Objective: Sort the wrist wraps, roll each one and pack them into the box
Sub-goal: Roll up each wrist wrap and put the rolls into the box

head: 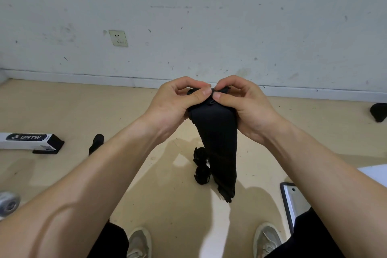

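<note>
A long black wrist wrap [217, 144] hangs down in front of me, its top end pinched between both hands above the floor. My left hand [176, 102] grips the upper left edge with thumb and curled fingers. My right hand [243, 104] pinches the upper right edge, thumb beside the left thumb. Two rolled black wraps [201, 166] lie on the floor just behind the hanging strip. Another rolled wrap [96, 143] lies to the left. A white and black box [31, 142] marked BRTW lies on the floor at the far left.
A black object [379, 112] sits at the right edge by the wall. A grey framed panel [293, 203] lies at my right knee, and a silver round object [8, 203] at the lower left. My shoes [140, 243] are at the bottom.
</note>
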